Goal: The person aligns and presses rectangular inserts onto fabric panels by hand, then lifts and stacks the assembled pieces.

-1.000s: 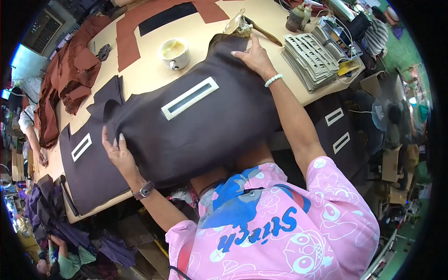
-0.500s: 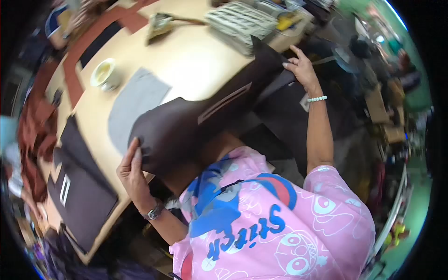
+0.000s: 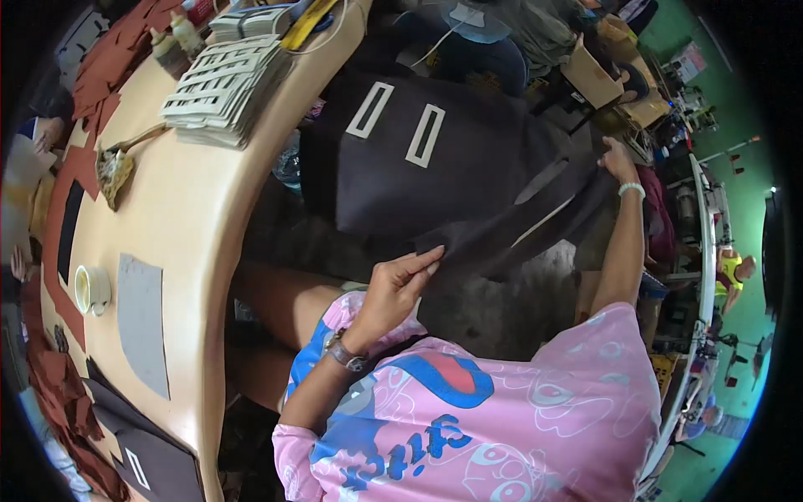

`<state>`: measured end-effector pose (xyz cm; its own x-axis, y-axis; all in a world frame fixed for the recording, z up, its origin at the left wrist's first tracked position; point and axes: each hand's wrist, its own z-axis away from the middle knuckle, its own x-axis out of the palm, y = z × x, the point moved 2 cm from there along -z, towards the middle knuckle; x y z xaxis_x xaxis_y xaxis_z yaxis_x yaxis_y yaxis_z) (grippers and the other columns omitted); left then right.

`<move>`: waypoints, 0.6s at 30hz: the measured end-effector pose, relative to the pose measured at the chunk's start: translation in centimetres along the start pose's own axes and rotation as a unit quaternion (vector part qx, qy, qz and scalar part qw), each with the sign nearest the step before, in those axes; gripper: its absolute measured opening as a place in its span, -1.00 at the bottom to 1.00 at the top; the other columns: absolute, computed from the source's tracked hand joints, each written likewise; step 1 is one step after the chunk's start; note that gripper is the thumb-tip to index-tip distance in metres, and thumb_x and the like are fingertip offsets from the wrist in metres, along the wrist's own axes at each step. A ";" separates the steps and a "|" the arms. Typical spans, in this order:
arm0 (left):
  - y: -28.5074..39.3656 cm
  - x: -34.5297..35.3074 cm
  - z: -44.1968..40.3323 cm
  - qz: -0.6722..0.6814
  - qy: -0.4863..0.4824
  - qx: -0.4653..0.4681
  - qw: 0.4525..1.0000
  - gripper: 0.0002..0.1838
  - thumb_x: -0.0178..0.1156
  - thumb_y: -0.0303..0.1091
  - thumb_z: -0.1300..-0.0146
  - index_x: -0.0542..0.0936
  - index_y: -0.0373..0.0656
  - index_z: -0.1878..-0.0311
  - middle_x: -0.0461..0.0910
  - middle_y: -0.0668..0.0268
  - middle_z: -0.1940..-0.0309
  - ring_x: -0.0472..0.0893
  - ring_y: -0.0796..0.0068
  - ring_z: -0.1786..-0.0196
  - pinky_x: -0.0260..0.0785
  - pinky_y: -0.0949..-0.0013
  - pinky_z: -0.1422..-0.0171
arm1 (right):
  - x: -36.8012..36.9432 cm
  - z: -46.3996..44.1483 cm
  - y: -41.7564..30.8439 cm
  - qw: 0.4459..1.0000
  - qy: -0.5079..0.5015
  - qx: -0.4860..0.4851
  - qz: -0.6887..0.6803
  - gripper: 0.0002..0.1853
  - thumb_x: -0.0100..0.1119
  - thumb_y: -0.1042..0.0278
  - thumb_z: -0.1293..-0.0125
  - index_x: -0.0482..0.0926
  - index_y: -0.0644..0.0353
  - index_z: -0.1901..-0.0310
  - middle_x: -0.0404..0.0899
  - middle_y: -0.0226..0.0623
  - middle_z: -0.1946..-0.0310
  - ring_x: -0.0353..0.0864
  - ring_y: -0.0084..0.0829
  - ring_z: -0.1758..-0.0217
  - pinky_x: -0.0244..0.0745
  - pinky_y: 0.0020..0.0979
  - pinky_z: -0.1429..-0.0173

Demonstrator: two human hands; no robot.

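Observation:
A dark brown panel of cloth or leather (image 3: 502, 243) with a narrow slot is stretched between my hands, off the right side of the table. My left hand (image 3: 400, 289), with a watch on its wrist, pinches the panel's near end between thumb and fingers. At the far right end, my right hand (image 3: 620, 163), with a bead bracelet, grips the other end; part of its fingers is hidden. Just beyond lie more dark panels (image 3: 385, 188), bearing two pale rectangular frames (image 3: 427, 135). What supports those panels is hidden.
The pale table (image 3: 196, 226) curves along the left. On it are a stack of slotted pale pieces (image 3: 222, 96), a cup (image 3: 94, 290), a grey sheet (image 3: 142, 326), bottles (image 3: 186, 35) and a dark panel (image 3: 171, 464). A cardboard box (image 3: 590, 75) stands at the back right.
My hands and the dark panel have moved from over the table edge to the right, above the other dark panels. The view has turned right, showing two pale frames there.

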<state>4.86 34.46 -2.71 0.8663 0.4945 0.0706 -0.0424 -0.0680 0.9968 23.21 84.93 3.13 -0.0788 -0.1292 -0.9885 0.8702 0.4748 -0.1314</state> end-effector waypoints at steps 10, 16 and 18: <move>-5.9 1.8 -3.5 -0.256 -0.010 -0.108 0.961 -0.17 0.15 -0.54 -0.11 0.00 -0.11 -0.44 0.48 -0.01 0.45 0.54 0.07 0.30 0.36 0.18 0.15 | 9.6 -9.8 -14.1 0.973 0.174 -0.125 -0.080 -0.39 0.09 0.49 -0.15 0.29 0.02 -0.29 0.59 -0.13 0.05 0.58 -0.11 0.03 0.43 -0.16 -0.08; -7.7 2.7 -3.3 -0.312 -0.039 -0.100 0.944 -0.09 0.19 -0.50 -0.13 -0.16 -0.27 -0.44 0.59 -0.04 0.38 0.55 0.07 0.26 0.37 0.18 0.08 | 13.4 -12.1 -20.8 0.931 0.276 -0.212 -0.111 -0.39 0.10 0.57 -0.12 0.31 0.02 -0.26 0.57 -0.26 0.10 0.50 -0.22 -0.04 0.20 -0.10 -0.27; -7.6 3.0 -3.2 -0.309 -0.055 -0.085 0.946 -0.06 0.20 -0.45 -0.15 -0.23 -0.34 -0.42 0.62 -0.04 0.32 0.56 0.02 0.22 0.37 0.17 0.03 | 14.2 -12.4 -22.2 0.926 0.295 -0.215 -0.099 -0.39 0.08 0.57 -0.14 0.30 0.00 -0.27 0.53 -0.23 0.05 0.47 -0.21 -0.08 0.15 -0.05 -0.30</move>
<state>6.14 39.21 -9.92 0.7976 0.3005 -0.5231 0.4182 0.3494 0.8384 -3.21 83.36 -8.88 -0.5783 0.1870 -0.7941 0.5467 0.8113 -0.2071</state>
